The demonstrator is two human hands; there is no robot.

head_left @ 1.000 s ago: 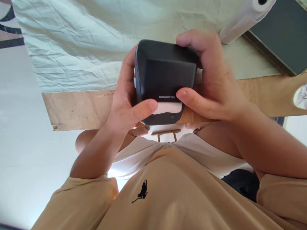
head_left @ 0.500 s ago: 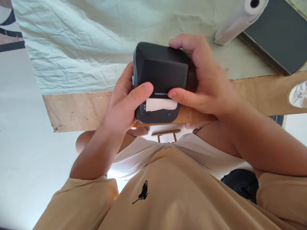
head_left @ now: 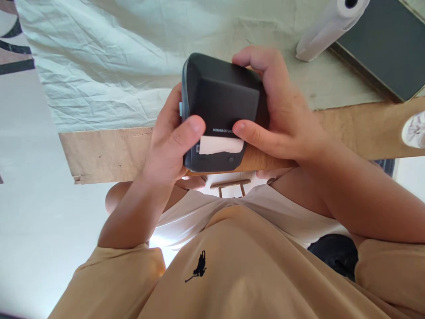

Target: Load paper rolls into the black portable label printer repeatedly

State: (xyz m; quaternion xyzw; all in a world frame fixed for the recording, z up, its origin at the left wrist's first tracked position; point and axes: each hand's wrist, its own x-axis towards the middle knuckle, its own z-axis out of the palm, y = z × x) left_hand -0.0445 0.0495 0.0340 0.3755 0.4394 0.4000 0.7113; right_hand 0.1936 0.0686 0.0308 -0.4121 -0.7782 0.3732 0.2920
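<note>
A black label printer marked NIIMBOT is held between both hands over the table's front edge. My left hand grips its left side, thumb on the front face, other fingers hidden behind. My right hand holds the right side, with the thumb beside the lettering and a finger on the top right corner. A strip of white paper with a ragged lower edge sticks out below the lettering. Near it is a round power button. A light blue tab shows on the printer's left side.
Pale green cloth covers the table, leaving a bare wooden edge. At the upper right stand a white roll and a dark flat box. A white patterned object is at the far right edge.
The printer has tilted a little and shifted slightly left with both hands. My left thumb has slid slightly left on the front face.
</note>
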